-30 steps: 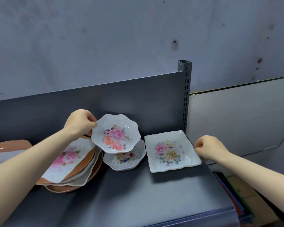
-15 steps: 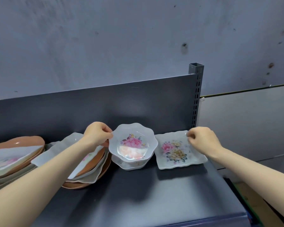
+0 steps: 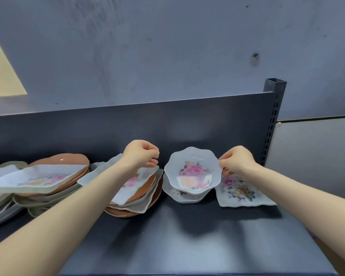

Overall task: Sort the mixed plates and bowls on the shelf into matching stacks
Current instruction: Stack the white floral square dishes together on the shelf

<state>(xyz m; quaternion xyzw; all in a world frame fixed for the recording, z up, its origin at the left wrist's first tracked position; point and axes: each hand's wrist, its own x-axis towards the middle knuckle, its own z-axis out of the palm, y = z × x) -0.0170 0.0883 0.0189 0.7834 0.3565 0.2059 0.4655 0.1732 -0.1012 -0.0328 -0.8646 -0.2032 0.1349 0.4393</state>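
**Bowls [image 3: 191,176] nested between our 2 hands**

Our left hand [image 3: 140,156] is curled just over the right corner of the square plate [image 3: 131,183] that tops the pile [image 3: 135,204]. We cannot tell whether its fingertips pinch that corner or only brush it. Our right hand [image 3: 237,161] is curled too, its fingertips [image 3: 223,163] at the spot where the top bowl [image 3: 192,170] meets the back corner of the right plate [image 3: 241,191]. We cannot tell which of the 2 it grips, if either.

The top bowl sits in the lower bowl [image 3: 177,196] a little off centre, so the lower one peeks out at the front and left. Both are round and scalloped, with no long axis to mind. They lie just right of our left hand, with a small gap, and touch our right, so the right hand is nearer.

We judge the bowls matched. The likely next piece is the square plate, whose partner lies on the far side of the bowls. It would have to travel rightward over them, and our left hand is best placed to carry it. Further left, on the shelf [image 3: 187,240], the left pile [image 3: 48,182] still mixes orange and white dishes.
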